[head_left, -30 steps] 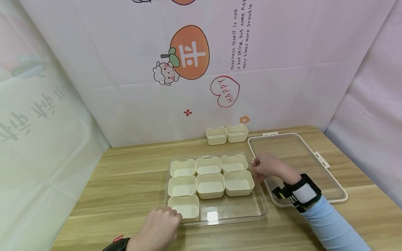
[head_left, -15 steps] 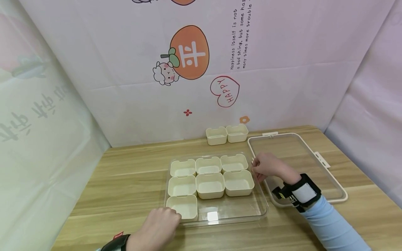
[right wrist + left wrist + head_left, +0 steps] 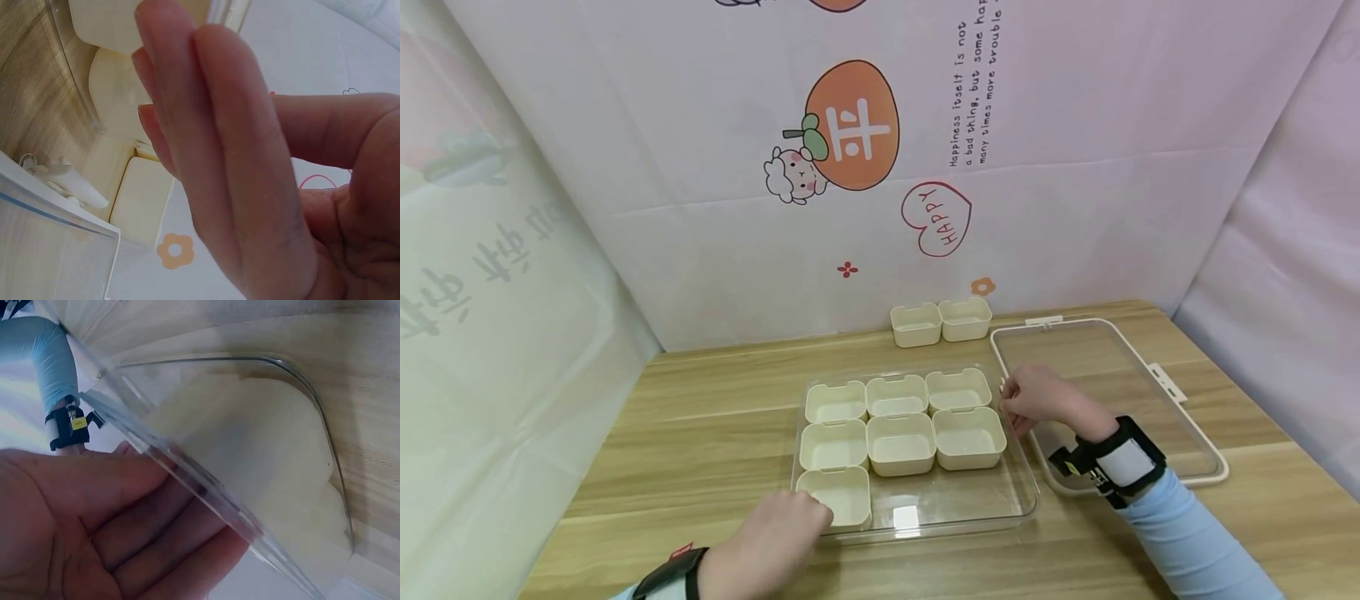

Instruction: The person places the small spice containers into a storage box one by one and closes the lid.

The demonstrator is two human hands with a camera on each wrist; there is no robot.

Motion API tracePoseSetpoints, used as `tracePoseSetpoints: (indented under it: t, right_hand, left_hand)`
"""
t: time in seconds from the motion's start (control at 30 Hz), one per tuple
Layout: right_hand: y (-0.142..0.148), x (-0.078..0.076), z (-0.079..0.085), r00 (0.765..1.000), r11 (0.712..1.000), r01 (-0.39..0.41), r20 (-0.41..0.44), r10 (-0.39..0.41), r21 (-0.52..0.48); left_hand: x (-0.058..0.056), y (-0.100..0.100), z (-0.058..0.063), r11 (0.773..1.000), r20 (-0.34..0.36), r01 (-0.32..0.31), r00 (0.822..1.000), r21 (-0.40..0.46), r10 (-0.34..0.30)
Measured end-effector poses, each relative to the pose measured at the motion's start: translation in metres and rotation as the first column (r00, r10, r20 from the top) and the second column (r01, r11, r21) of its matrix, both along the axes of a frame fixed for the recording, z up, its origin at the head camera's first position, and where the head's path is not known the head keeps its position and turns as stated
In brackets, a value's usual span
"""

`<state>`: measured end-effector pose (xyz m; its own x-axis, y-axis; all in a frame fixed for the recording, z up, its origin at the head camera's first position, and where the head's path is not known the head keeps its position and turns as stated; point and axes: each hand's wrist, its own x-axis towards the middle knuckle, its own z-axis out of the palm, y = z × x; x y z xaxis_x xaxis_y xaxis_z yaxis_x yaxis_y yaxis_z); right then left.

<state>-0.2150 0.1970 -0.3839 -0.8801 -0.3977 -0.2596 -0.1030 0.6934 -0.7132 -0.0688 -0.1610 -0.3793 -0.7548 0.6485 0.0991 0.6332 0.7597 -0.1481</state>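
A clear tray [image 3: 955, 502] holds several cream-coloured small bins. My left hand [image 3: 775, 533] is at the tray's front-left corner, its fingers curled over the near rim of the front-left bin [image 3: 838, 492], pinching it. In the left wrist view, the fingers [image 3: 169, 519] reach past the clear tray wall toward that bin, their tips partly hidden. My right hand [image 3: 1037, 400] is at the tray's right edge, beside the back-right bin [image 3: 959, 390]. In the right wrist view its fingers [image 3: 219, 144] are nearly straight and together, the thumb apart, nothing between them.
Two more cream bins [image 3: 916, 327] stand behind the tray, near the printed backdrop [image 3: 700, 250]. A clear lid with a white frame [image 3: 1120, 333] and side clips lies on the wooden table [image 3: 700, 425] at the right, partly under my right forearm.
The front-left bin has shifted slightly left within the tray, and my left hand has moved slightly left with it. My right hand has stayed in place.
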Motion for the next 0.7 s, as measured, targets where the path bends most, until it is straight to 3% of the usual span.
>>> tracePoseSetpoints:
  t: [0.13,0.37,0.6,0.7]
  right_hand:
    - [0.001,-0.001,-0.002,1.000,1.000,0.001,-0.005,-0.001,0.006]
    - [0.001,-0.001,-0.001,1.000,1.000,0.005,-0.010,-0.005,0.004]
    - [0.000,0.003,0.003,1.000,1.000,-0.013,-0.027,0.013,0.006]
    - [0.001,0.003,0.001,1.000,1.000,-0.005,-0.027,0.005,0.006]
  left_hand:
    - [-0.003,-0.001,0.002,0.998,0.081,-0.014,0.997,0.064,0.009]
    - [-0.006,0.001,0.004,0.996,0.131,-0.012,0.991,0.089,0.000]
    - [-0.013,0.003,0.011,0.981,0.251,-0.039,0.968,0.188,-0.009]
    - [-0.019,0.006,0.015,0.967,0.205,-0.050,0.979,0.249,-0.003]
